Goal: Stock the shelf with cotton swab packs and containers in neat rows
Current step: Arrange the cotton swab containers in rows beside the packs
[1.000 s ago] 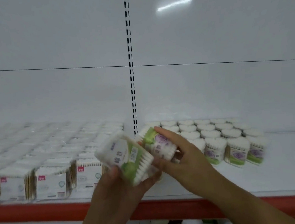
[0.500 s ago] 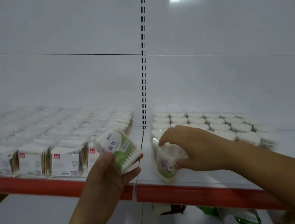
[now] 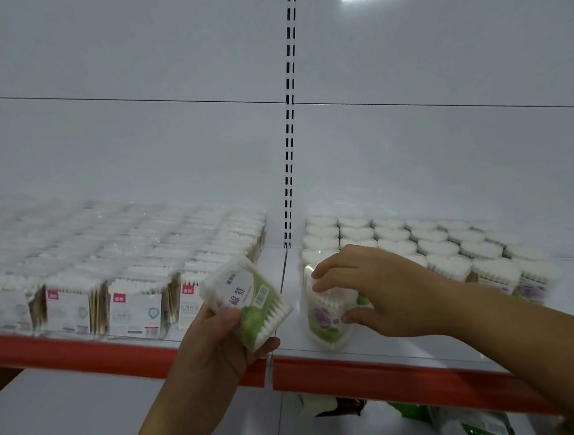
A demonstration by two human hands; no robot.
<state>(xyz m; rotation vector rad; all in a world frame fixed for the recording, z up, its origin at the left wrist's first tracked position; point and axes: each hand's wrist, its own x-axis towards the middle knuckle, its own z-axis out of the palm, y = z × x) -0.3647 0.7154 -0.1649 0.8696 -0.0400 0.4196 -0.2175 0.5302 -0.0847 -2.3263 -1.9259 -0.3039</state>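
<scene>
My left hand (image 3: 216, 339) holds a heart-shaped cotton swab container (image 3: 247, 302) with a green and white label, tilted, in front of the shelf's red edge. My right hand (image 3: 384, 295) grips a second cotton swab container (image 3: 327, 317) that stands upright on the white shelf (image 3: 392, 349), at the front left of the container block. Several rows of the same white-topped containers (image 3: 400, 239) fill the shelf's right section behind it. Flat cotton swab packs (image 3: 128, 264) with pink tags stand in rows on the left section.
A slotted upright (image 3: 289, 131) divides the two shelf sections. The red front strip (image 3: 377, 375) runs along the shelf edge. Green packaging (image 3: 480, 421) lies on the lower level at the bottom right. A white back panel rises behind the stock.
My right hand carried its container from beside my left hand down onto the shelf's front and now holds it upright there. My left hand stayed in place with its container.
</scene>
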